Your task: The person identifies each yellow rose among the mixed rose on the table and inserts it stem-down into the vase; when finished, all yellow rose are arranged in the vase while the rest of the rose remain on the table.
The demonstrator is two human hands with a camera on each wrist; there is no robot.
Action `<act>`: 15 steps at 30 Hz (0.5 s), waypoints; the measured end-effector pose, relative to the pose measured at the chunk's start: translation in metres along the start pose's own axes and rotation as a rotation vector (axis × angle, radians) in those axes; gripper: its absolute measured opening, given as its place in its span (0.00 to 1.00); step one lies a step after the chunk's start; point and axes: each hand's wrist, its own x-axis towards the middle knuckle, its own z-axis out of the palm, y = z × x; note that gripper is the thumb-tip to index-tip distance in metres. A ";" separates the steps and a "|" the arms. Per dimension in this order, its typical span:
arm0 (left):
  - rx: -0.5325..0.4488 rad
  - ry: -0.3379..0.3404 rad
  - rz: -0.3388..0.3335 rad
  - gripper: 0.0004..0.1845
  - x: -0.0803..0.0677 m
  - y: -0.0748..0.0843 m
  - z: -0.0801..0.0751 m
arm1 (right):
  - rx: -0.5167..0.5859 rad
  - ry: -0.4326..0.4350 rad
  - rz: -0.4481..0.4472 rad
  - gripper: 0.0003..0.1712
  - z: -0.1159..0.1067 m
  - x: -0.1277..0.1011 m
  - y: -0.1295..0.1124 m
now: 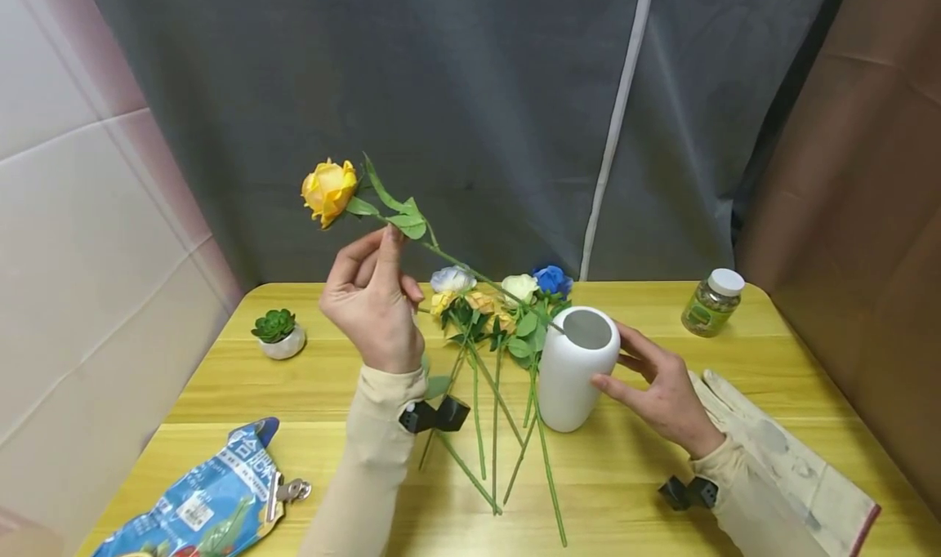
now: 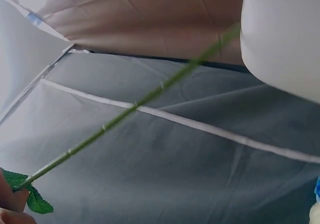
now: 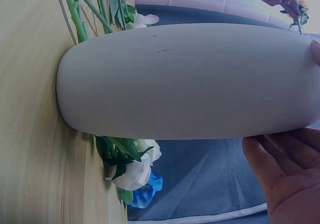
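High over the table, my left hand [image 1: 382,304] pinches a yellow rose [image 1: 328,191] by its green stem, close to the leaves. The stem slants down to the right, and its lower end is at the rim of a white vase [image 1: 569,385]; I cannot tell whether the tip is inside. My right hand [image 1: 657,385] holds the upright vase near its top from the right, thumb in front and fingers behind. In the left wrist view the stem [image 2: 120,116] runs toward the vase [image 2: 285,38]. The right wrist view shows the vase's side [image 3: 185,83] close up.
Several more flowers lie left of the vase, including a blue rose [image 1: 553,281] and a white one [image 1: 519,287], stems toward me. A potted succulent [image 1: 279,334], blue snack bag [image 1: 209,492], lidded jar [image 1: 712,302] and pale gloves [image 1: 787,459] lie around.
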 end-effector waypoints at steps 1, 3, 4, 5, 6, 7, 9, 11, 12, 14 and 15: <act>0.000 0.002 0.004 0.06 0.000 0.000 0.001 | -0.001 0.000 0.003 0.39 0.000 0.000 0.000; 0.001 0.003 0.013 0.08 -0.001 0.000 0.002 | -0.002 -0.002 0.004 0.39 0.000 0.000 0.000; 0.003 0.003 0.015 0.08 -0.002 -0.001 0.003 | -0.002 -0.003 0.003 0.39 0.000 0.000 0.001; 0.005 0.002 0.016 0.09 -0.003 -0.001 0.004 | -0.003 -0.003 0.004 0.39 0.000 0.000 0.001; 0.009 -0.001 0.017 0.08 -0.004 -0.002 0.005 | -0.002 -0.004 0.006 0.39 0.000 0.000 0.001; 0.012 -0.006 0.018 0.08 -0.005 -0.003 0.006 | 0.000 -0.004 0.007 0.39 0.000 0.000 0.001; 0.017 -0.020 0.018 0.07 -0.008 -0.004 0.008 | -0.001 -0.004 0.006 0.39 0.000 0.000 0.002; 0.021 -0.034 0.020 0.08 -0.011 -0.006 0.010 | 0.000 -0.004 0.002 0.39 0.000 0.000 0.002; 0.021 -0.043 0.021 0.08 -0.013 -0.007 0.011 | 0.000 -0.003 0.001 0.39 0.000 0.000 0.002; 0.022 -0.062 0.017 0.10 -0.016 -0.008 0.012 | -0.002 -0.001 -0.006 0.39 0.001 0.000 0.002; 0.022 -0.070 0.013 0.10 -0.018 -0.008 0.013 | -0.001 0.001 -0.010 0.39 0.001 0.000 0.002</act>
